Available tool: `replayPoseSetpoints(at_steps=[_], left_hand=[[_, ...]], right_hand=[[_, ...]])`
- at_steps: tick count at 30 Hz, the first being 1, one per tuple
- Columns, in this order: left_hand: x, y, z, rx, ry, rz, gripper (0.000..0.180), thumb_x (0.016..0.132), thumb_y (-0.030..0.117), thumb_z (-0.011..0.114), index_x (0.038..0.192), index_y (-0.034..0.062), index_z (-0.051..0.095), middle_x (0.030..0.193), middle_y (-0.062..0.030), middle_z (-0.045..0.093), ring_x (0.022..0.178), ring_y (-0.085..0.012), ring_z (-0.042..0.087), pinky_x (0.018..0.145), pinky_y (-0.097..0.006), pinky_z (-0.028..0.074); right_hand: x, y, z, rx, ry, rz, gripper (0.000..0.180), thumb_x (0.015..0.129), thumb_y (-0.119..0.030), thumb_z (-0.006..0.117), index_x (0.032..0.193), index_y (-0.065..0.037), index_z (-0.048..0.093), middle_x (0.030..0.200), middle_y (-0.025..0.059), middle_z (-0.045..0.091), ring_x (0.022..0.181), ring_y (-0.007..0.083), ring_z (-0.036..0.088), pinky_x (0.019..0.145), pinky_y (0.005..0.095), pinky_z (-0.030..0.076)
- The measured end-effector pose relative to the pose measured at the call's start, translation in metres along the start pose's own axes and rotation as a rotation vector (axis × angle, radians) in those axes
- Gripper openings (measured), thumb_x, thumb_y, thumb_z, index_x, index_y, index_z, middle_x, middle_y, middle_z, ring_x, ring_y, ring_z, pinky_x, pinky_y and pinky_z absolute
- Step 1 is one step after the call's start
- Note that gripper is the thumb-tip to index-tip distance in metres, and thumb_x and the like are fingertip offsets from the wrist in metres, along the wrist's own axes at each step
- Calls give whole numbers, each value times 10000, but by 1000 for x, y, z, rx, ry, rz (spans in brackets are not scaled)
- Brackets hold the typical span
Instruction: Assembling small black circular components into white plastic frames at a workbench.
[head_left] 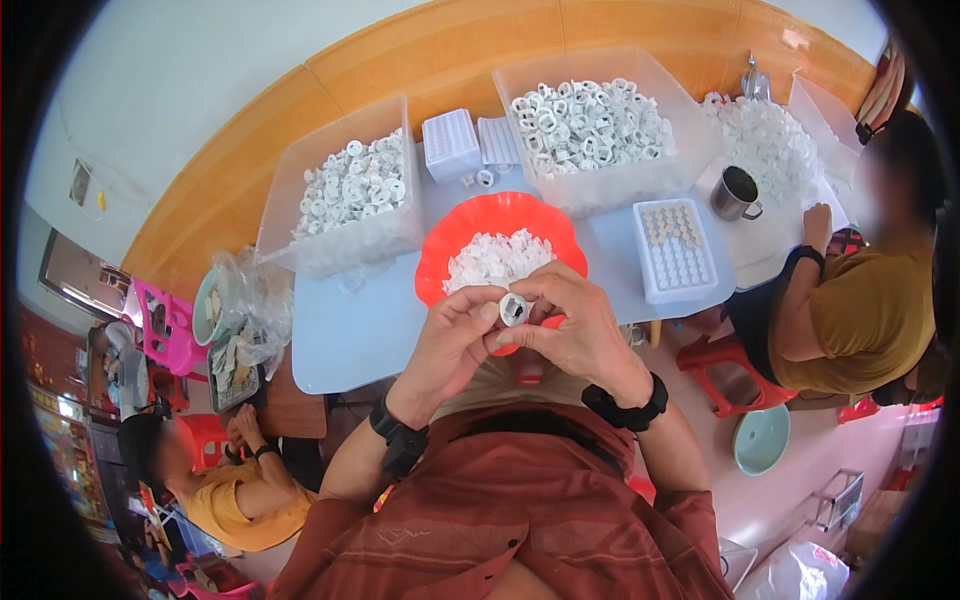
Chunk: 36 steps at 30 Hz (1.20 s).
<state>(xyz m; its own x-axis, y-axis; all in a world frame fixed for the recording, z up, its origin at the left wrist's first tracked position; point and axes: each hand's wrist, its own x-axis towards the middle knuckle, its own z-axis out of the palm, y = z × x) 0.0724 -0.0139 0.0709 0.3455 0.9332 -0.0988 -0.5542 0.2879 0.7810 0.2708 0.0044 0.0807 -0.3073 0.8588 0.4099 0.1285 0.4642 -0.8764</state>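
Between both hands is a small round white plastic part (514, 309) with a dark opening in its middle. My left hand (455, 340) pinches it from the left with thumb and fingertips. My right hand (578, 318) has its thumb and fingers closed on the right side of the same part. Just beyond the hands stands a red bowl (505, 209) with a wavy rim, holding a heap of small white plastic pieces (497, 257). The hands cover part of the bowl's near side.
On the light blue table (345, 335) stand a left clear bin (275, 215) and a right clear bin (600, 188), both full of white parts. White trays (650, 285) and a metal mug (736, 193) are there too. One person (860, 300) sits right, another (255, 505) left.
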Motion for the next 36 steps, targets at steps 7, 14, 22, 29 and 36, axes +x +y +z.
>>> replayPoseSetpoints(at_steps=[7,14,22,29,36], left_hand=[[0,-12,0,-8,49,-13,219,990,116,612,1194,38,626,1099,-83,681,962,-150,653,795,-278,548],[2,-9,1,18,34,-35,222,968,94,628,1185,43,628,1124,-100,678,1009,-194,670,837,-318,572],[0,-6,6,22,56,-38,240,971,51,607,1209,18,621,1124,-102,673,1009,-183,671,847,-310,581],[-3,-8,0,-5,43,-15,262,945,12,627,1207,19,626,1125,-92,666,1031,-174,656,879,-318,567],[-5,-12,-7,34,-2,70,254,928,-23,632,1179,13,639,1132,-99,666,1064,-174,644,899,-326,558]], right_hand=[[-6,8,2,67,6,30,403,701,-151,858,1049,-64,674,962,70,616,718,186,648,634,308,520],[-8,16,2,28,5,-25,441,704,-127,857,1096,-78,662,1002,77,610,745,208,653,644,317,532],[-10,14,2,26,18,-33,457,717,-116,855,1127,-51,664,1022,92,601,736,211,658,633,317,541],[-13,12,7,50,41,2,458,743,-102,844,1156,-31,659,1065,100,613,752,208,669,640,304,562],[-12,11,8,51,22,35,457,756,-108,840,1167,-27,658,1076,114,617,746,214,672,646,302,568]])
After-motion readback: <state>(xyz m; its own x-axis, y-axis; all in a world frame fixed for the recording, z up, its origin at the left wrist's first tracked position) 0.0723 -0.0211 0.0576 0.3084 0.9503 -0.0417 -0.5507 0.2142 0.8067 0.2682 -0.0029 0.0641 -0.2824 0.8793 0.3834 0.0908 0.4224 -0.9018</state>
